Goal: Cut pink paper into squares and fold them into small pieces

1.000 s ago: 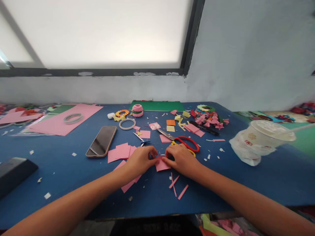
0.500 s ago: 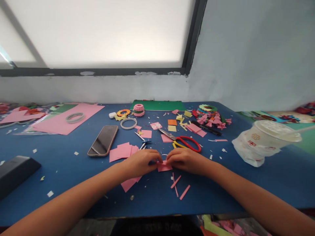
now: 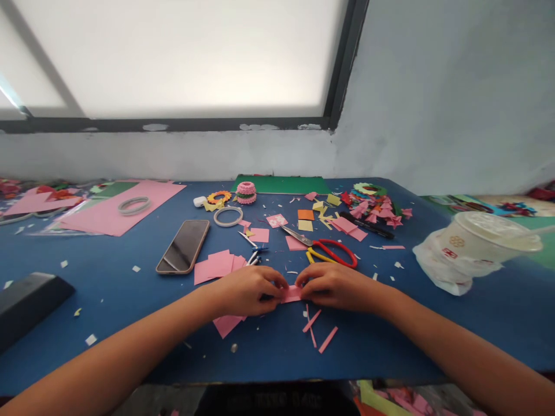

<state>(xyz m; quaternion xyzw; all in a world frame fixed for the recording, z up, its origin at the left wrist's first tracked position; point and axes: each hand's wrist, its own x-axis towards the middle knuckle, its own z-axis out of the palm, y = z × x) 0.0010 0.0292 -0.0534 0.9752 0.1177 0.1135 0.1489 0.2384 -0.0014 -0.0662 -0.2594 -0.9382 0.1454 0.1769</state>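
Note:
A small pink paper (image 3: 291, 293) with a folded edge lies on the blue table between my two hands. Fingers of my left hand (image 3: 255, 290) pinch its left end, and those of my right hand (image 3: 336, 285) press on its right end. Just behind my right hand are scissors (image 3: 332, 252) with red and yellow handles. Pink paper squares (image 3: 219, 266) are stacked behind my left hand, and more stick out in front of it. Several thin pink strips (image 3: 328, 340) lie in front of my right hand.
A phone (image 3: 183, 247) and a tape roll (image 3: 228, 216) lie left of centre. On the right stands a white cup (image 3: 489, 240) in a plastic bag. Folded pink pieces (image 3: 381, 211) are heaped at the back right, and a dark box (image 3: 34, 306) sits at the far left.
The pink paper between my hands now shows as a narrower band, and my fingers have moved slightly along it. The whole view has shifted a little.

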